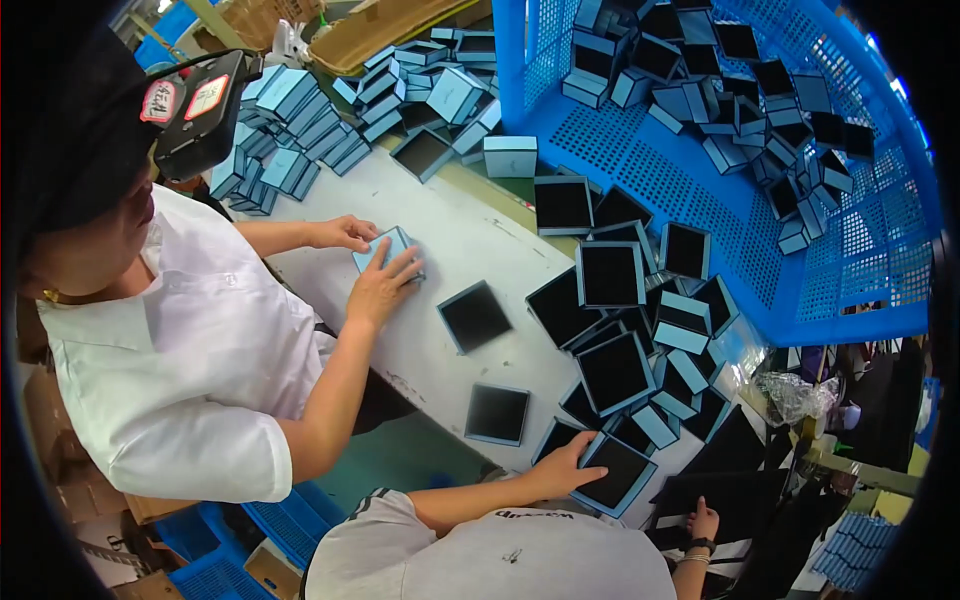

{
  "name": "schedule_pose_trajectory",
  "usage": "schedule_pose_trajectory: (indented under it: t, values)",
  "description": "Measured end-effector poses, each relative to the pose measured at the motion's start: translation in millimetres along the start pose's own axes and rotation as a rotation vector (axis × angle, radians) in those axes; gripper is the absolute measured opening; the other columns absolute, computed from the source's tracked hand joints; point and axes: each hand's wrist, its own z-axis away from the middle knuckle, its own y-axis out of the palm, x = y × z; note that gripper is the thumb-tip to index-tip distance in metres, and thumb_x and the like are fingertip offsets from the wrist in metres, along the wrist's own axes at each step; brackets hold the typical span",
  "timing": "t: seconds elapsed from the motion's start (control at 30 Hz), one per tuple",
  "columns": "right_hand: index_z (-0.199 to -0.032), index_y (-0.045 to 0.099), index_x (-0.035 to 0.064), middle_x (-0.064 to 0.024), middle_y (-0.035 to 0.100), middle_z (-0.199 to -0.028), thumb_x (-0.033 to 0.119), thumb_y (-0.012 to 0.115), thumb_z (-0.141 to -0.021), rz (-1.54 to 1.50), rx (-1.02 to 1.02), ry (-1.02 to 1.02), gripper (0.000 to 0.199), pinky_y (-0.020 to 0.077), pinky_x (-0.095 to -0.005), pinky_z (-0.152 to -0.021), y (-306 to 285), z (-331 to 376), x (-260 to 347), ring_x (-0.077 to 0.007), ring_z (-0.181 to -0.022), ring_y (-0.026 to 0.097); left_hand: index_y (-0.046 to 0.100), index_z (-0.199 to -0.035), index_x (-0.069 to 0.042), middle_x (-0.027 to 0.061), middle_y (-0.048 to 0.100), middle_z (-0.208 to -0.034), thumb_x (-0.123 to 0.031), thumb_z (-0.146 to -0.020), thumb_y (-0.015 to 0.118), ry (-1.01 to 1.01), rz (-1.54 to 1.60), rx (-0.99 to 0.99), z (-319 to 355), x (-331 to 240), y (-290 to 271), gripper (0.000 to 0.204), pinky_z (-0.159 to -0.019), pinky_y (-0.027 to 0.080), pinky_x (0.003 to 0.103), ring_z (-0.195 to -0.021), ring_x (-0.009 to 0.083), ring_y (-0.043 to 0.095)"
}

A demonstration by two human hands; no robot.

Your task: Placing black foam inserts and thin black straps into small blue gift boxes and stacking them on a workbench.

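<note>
The person's left hand gripped the near-left edge of an open blue box base with a black lining, fingers laid over its rim, at the near edge of the white worktop. The right hand, wearing a wristband, rested apart from it on dark flat pieces; its grip could not be told. Just beyond lay a heap of similar black-lined bases. Across the worktop, a co-worker's hands pressed a closed pale blue box. A large blue plastic crate held more boxes.
</note>
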Motion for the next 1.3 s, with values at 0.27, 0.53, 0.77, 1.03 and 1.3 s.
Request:
schedule_pose_trajectory:
  t: [0.27, 0.53, 0.77, 1.03, 1.3]
  values:
    - [-0.113, 0.043, -0.0118, -0.0317, 0.058, -0.105, 0.049, 0.072, -0.072, 0.6, -0.249, -0.34, 0.079, 0.0463, -0.0401, -0.086, 40.1, 47.9, 61.5, -0.0417, -0.1, 0.058, 0.032, -0.132, 0.0, 0.0202, 0.057, -0.111, -0.03, -0.083, 0.064, -0.045, -0.02, 0.043, -5.6, -8.2, -5.1, 0.066, -0.088, 0.044, 0.033, -0.099, 0.0272, 0.057]
    - [-0.125, 0.035, -0.0105, -0.0312, 0.045, -0.123, 0.037, 0.085, -0.059, 0.483, -0.162, -0.405, 0.095, 0.04, -0.0417, -0.096, 53.3, 60.8, 54.3, -0.0424, -0.113, 0.046, 0.033, -0.131, 0.0, 0.0206, 0.058, -0.111, -0.032, -0.083, 0.064, -0.03, -0.06, 0.039, -8.6, -14.7, -5.6, 0.065, -0.088, 0.044, 0.034, -0.099, 0.028, 0.059]
    - [-0.117, 0.041, -0.0088, -0.0265, 0.05, -0.113, 0.03, 0.089, -0.052, 0.434, -0.293, -0.413, 0.09, 0.0401, -0.0405, -0.093, 53.2, 55.6, 48.9, -0.04, -0.105, 0.049, 0.029, -0.134, 0.001, 0.0216, 0.054, -0.118, -0.03, -0.085, 0.064, -0.067, -0.099, 0.083, -5.9, -19.8, -5.1, 0.068, -0.094, 0.04, 0.032, -0.108, 0.027, 0.054]
    - [-0.1, 0.046, -0.0004, -0.0226, 0.055, -0.098, 0.021, 0.088, -0.053, 0.522, -0.299, -0.571, 0.067, 0.041, -0.0424, -0.085, 49.8, 50.3, 55.2, -0.0405, -0.098, 0.048, 0.03, -0.133, 0.0, 0.0245, 0.057, -0.113, -0.031, -0.083, 0.064, 0.022, -0.111, 0.034, -5.8, -13.0, -1.1, 0.068, -0.09, 0.044, 0.033, -0.102, 0.0313, 0.058]
    - [-0.106, 0.044, 0.0029, -0.0245, 0.058, -0.101, 0.01, 0.085, -0.057, 0.344, -0.199, -0.517, 0.064, 0.0466, -0.0416, -0.081, 54.0, 84.0, 87.9, -0.042, -0.094, 0.057, 0.03, -0.133, 0.0, 0.0246, 0.057, -0.114, -0.032, -0.083, 0.063, 0.045, -0.174, 0.031, -2.2, -13.6, 6.1, 0.068, -0.09, 0.044, 0.034, -0.103, 0.0321, 0.058]
